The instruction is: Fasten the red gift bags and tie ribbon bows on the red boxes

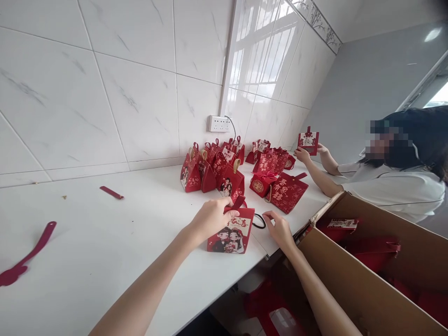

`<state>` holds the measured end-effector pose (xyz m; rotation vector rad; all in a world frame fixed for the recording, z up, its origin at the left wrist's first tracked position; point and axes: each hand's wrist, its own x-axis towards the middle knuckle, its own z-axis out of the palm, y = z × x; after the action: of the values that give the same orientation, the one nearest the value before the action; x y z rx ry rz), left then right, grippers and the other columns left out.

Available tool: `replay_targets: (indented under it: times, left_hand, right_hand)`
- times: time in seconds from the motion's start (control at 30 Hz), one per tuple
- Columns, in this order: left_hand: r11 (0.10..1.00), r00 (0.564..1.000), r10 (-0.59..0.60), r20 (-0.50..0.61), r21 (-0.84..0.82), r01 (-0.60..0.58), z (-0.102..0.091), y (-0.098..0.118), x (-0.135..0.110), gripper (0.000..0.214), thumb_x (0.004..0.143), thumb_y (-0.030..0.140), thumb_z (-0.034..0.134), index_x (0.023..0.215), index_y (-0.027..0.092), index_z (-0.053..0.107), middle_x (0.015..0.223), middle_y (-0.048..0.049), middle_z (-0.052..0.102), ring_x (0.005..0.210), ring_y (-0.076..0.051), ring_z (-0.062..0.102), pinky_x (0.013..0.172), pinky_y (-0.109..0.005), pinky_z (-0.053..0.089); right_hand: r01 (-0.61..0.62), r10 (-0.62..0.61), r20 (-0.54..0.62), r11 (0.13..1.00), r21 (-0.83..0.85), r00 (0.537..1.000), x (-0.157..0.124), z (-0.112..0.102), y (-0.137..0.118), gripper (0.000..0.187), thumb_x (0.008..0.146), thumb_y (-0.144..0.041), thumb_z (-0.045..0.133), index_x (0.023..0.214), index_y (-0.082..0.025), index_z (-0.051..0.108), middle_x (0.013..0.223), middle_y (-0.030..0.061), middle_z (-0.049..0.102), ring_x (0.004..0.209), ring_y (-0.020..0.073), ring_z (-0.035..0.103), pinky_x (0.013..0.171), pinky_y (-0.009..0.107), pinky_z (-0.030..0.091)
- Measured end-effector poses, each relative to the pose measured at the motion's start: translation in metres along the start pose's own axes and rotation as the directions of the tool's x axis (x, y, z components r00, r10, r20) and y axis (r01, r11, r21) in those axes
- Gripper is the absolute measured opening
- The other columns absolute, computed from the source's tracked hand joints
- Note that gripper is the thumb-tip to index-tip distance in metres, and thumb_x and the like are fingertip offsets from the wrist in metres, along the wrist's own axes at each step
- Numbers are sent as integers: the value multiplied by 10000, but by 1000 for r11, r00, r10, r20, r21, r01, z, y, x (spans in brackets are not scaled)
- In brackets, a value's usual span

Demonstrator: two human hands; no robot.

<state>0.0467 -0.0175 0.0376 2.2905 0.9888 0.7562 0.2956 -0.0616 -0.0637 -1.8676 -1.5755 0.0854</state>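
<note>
My left hand (213,219) is closed on a red gift box (231,238) printed with a cartoon bride and groom. Its fingers pinch the top, by the red strap (239,202) that sticks up. The box stands near the front edge of the white table. My right hand (280,231) is just right of the box, its fingers loosely bent and apart, with nothing visible in them. A black loop (259,221) lies between the box and my right fingertips; whether they touch it I cannot tell.
Several finished red boxes (191,175) stand by the tiled wall. A cardboard carton (371,266) with red pieces is at right. Loose red straps (111,192) lie at left. Across the table, a person (388,186) holds another red box (308,143). A red stool (269,308) is below.
</note>
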Motion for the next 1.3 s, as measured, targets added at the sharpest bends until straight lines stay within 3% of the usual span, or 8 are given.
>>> replay_targets:
  times: [0.3, 0.53, 0.67, 0.8, 1.03, 1.13, 1.23, 1.3]
  left_hand:
    - [999, 997, -35, -70, 16, 36, -14, -3, 3, 158, 802, 336, 579, 740, 191, 584, 557, 27, 543, 485, -136, 493, 524, -244, 351]
    - [989, 928, -151, -340, -57, 139, -79, -15, -27, 292, 785, 448, 562, 667, 182, 553, 537, 44, 502, 452, -98, 431, 432, -215, 297]
    - [979, 779, -203, -593, -109, 173, -87, -54, -61, 258, 748, 440, 618, 730, 184, 595, 635, 20, 591, 582, -123, 541, 518, -212, 396]
    - [969, 586, -240, -774, -230, 92, -71, -101, -91, 267, 750, 390, 635, 903, 180, 577, 842, -28, 655, 813, -156, 621, 733, -239, 481]
    - [932, 664, -342, -665, -332, 147, -40, -113, -97, 230, 806, 396, 574, 816, 168, 542, 728, 3, 618, 686, -129, 593, 634, -222, 477]
    - [964, 708, -260, -657, -213, 157, -33, -110, -96, 198, 831, 365, 546, 873, 173, 562, 715, 7, 617, 650, -124, 586, 609, -222, 475]
    - [994, 726, -82, -683, -3, 110, -22, -108, -99, 291, 879, 286, 468, 1144, 176, 512, 1046, -81, 640, 949, -178, 612, 817, -287, 485]
    - [985, 724, 26, -690, 140, 98, -12, -105, -101, 446, 897, 270, 420, 1329, 174, 362, 1341, -153, 469, 1237, -239, 452, 993, -377, 390]
  right_hand:
    - [55, -72, 75, 977, 207, 995, 2, -17, -52, 403, 878, -501, 349, 988, -192, 582, 1030, 105, 637, 864, 214, 630, 742, 347, 512]
    - [271, -465, 100, 662, 699, 879, 44, -1, -166, 485, 800, -422, 608, 1214, -247, 426, 1138, 81, 592, 1042, 216, 574, 881, 367, 486]
    - [203, -618, 239, 558, 805, 749, 63, 55, -212, 254, 804, -421, 596, 905, -188, 609, 899, 46, 663, 843, 202, 624, 766, 326, 505]
    - [91, -596, 230, 458, 884, 769, 47, 112, -219, 275, 809, -436, 584, 861, -167, 609, 843, 49, 657, 803, 198, 623, 714, 305, 503]
    - [57, -579, 274, 488, 871, 768, 34, 114, -200, 268, 828, -441, 564, 908, -187, 581, 872, 35, 636, 825, 185, 612, 742, 312, 501]
    - [106, -487, 205, 537, 837, 849, 34, 113, -199, 320, 816, -456, 571, 1005, -203, 518, 972, 58, 612, 892, 202, 597, 783, 360, 496]
    - [227, -329, -14, 621, 750, 944, 28, 119, -197, 470, 800, -500, 567, 1135, -216, 399, 1182, 119, 492, 1113, 247, 498, 947, 468, 407]
    - [288, -370, -57, 607, 741, 927, 23, 121, -194, 504, 834, -595, 436, 1154, -212, 370, 1218, 142, 436, 1177, 264, 448, 978, 508, 371]
